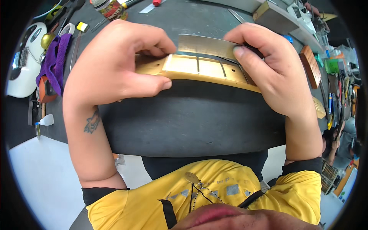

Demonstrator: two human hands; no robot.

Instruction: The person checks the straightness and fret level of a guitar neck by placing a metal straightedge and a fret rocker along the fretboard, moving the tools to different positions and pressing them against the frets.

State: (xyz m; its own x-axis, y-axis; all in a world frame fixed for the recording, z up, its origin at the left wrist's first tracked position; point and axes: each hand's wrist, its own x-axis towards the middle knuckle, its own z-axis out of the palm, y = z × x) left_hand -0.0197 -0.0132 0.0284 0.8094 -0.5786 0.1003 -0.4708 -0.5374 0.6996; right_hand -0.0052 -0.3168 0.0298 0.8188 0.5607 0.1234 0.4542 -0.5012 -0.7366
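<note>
A dark grey desk [195, 126] fills the middle, its near edge bowed by the lens; behind the right side, 1 other person [347, 138] shows in the room. A pale wooden guitar neck [184, 68] lies crosswise at the middle of the desk, and a wide dark stretch runs between it and the near edge. The left hand [115, 61] grasps the neck's left end, thumb along the near side and fingers beyond. The right hand [272, 61] pinches 1 thin metal plate [207, 45], which stands tilted along the neck's far side; whether they touch, I cannot tell. At least 2 dark lines and 1 dark dot mark the fretboard. Toward the left rim are 1 purple cloth [57, 63] and 1 white guitar body [25, 65]; at the far edge, 1 jar [111, 9]; to the right, 1 reddish wooden block [310, 65] with holes.
</note>
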